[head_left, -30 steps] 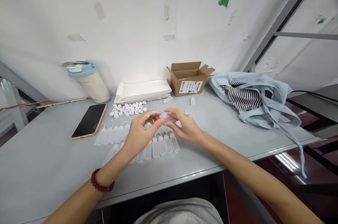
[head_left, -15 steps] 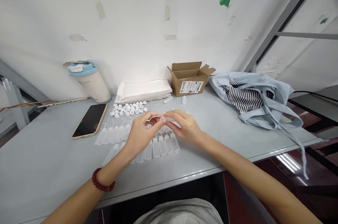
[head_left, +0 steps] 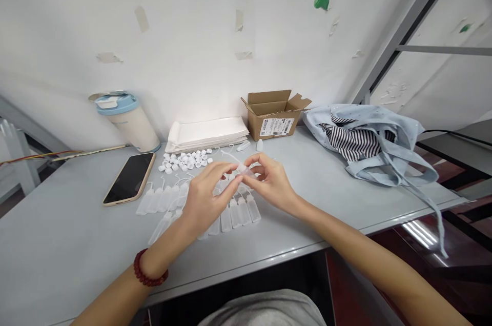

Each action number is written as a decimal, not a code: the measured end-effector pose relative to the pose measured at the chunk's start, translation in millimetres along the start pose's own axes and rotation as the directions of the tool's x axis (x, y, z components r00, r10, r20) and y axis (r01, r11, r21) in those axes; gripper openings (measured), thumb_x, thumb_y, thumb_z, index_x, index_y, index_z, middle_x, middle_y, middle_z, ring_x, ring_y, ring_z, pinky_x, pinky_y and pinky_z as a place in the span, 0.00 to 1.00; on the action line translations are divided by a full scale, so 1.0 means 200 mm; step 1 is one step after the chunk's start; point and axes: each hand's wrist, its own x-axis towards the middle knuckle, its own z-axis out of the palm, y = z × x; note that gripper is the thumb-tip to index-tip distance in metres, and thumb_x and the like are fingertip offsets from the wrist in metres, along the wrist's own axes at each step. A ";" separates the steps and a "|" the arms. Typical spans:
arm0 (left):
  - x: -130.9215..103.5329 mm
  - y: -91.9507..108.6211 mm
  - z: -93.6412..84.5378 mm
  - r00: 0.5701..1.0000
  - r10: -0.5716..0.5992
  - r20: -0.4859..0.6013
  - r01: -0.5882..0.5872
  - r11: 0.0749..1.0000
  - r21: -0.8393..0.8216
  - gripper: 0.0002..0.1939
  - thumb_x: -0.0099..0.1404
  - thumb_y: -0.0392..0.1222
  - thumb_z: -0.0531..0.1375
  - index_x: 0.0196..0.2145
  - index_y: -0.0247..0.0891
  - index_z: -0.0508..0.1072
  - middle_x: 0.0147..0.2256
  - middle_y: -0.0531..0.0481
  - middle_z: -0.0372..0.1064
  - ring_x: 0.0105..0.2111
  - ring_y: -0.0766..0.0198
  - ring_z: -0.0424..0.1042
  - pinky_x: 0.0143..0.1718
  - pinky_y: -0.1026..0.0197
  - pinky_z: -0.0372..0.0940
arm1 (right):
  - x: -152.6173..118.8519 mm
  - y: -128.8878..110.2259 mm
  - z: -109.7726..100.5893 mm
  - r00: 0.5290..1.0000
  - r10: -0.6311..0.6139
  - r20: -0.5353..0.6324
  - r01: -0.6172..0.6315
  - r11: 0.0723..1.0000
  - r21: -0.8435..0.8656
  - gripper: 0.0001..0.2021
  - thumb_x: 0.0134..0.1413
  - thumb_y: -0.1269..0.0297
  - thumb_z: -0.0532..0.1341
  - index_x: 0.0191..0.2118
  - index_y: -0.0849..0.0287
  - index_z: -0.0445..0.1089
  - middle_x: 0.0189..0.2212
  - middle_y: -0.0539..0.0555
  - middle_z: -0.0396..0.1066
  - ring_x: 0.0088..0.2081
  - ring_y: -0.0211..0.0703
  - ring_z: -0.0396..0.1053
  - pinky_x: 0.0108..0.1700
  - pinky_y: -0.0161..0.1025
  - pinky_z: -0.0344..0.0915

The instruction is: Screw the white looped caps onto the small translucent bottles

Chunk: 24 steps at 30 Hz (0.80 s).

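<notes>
A small translucent squeeze bottle [head_left: 249, 172] with a thin curved spout tilts up to the left above the table. My right hand [head_left: 271, 182] is closed round its body. The thumb and fingertips of my left hand [head_left: 210, 190] pinch at its white collar, below the spout. Under and beside my hands lie rows of similar bottles with thin spouts [head_left: 242, 210], partly hidden by my left hand and forearm. Just behind them is a pile of small white caps [head_left: 186, 160]. Two loose pieces, a clear one [head_left: 243, 146] and a whitish one [head_left: 260, 145], lie farther back.
A phone [head_left: 129, 179] lies at left, before a blue-lidded tumbler [head_left: 132, 123]. Along the wall are a stack of white padded envelopes [head_left: 207, 134] and an open cardboard box [head_left: 274, 116]. A light-blue cloth bag [head_left: 365, 134] lies at right, its strap hanging over the front edge.
The bottle's spout now points up and away, clear of my left fingers. My left fingers have loosened and shifted towards the collar. The view has moved slightly.
</notes>
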 end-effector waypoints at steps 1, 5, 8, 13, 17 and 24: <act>0.00 0.00 0.01 0.998 0.063 0.003 -0.063 0.997 0.037 0.08 0.66 0.39 0.59 0.43 0.39 0.71 0.39 0.45 0.73 0.38 0.59 0.72 0.39 0.58 0.68 | 0.00 0.00 0.00 0.999 0.041 0.001 -0.041 0.999 0.013 0.12 0.49 0.58 0.65 0.34 0.57 0.64 0.32 0.50 0.69 0.27 0.37 0.71 0.21 0.32 0.62; -0.02 -0.02 0.03 0.972 0.215 0.090 -0.228 0.956 0.182 0.19 0.64 0.42 0.61 0.52 0.39 0.65 0.44 0.41 0.69 0.45 0.53 0.70 0.44 0.52 0.69 | 0.00 0.00 0.01 0.987 0.161 -0.001 -0.161 0.987 0.020 0.16 0.46 0.54 0.67 0.33 0.57 0.62 0.31 0.49 0.67 0.26 0.38 0.70 0.21 0.33 0.61; -0.02 -0.01 0.04 0.954 0.265 0.140 -0.295 0.912 0.286 0.22 0.64 0.40 0.60 0.54 0.36 0.62 0.45 0.38 0.68 0.44 0.51 0.69 0.44 0.50 0.69 | -0.01 0.00 0.02 0.985 0.172 0.001 -0.172 0.985 0.002 0.16 0.46 0.55 0.66 0.33 0.57 0.60 0.31 0.48 0.65 0.26 0.38 0.70 0.22 0.33 0.61; -0.02 0.03 0.06 0.911 0.377 0.166 -0.412 0.833 0.369 0.19 0.65 0.35 0.57 0.53 0.31 0.61 0.45 0.34 0.67 0.45 0.48 0.69 0.43 0.48 0.69 | -0.02 -0.02 0.02 0.988 0.153 -0.004 -0.153 0.988 -0.033 0.13 0.45 0.60 0.63 0.31 0.57 0.57 0.29 0.46 0.63 0.22 0.32 0.64 0.21 0.31 0.56; -0.01 0.07 0.06 0.899 0.392 0.193 -0.437 0.795 0.420 0.15 0.66 0.35 0.57 0.49 0.28 0.64 0.44 0.32 0.69 0.44 0.48 0.69 0.43 0.47 0.70 | -0.02 -0.04 0.01 0.979 0.204 0.022 -0.202 0.976 -0.079 0.11 0.43 0.64 0.62 0.30 0.57 0.57 0.25 0.44 0.62 0.19 0.30 0.59 0.20 0.30 0.50; -0.03 0.08 0.07 0.911 0.336 0.239 -0.401 0.856 0.326 0.13 0.63 0.35 0.60 0.45 0.28 0.66 0.42 0.35 0.70 0.43 0.49 0.68 0.42 0.49 0.69 | 0.02 -0.07 -0.12 0.945 0.241 0.219 -0.203 0.962 -0.186 0.09 0.44 0.64 0.63 0.27 0.58 0.61 0.23 0.46 0.66 0.23 0.34 0.63 0.25 0.31 0.57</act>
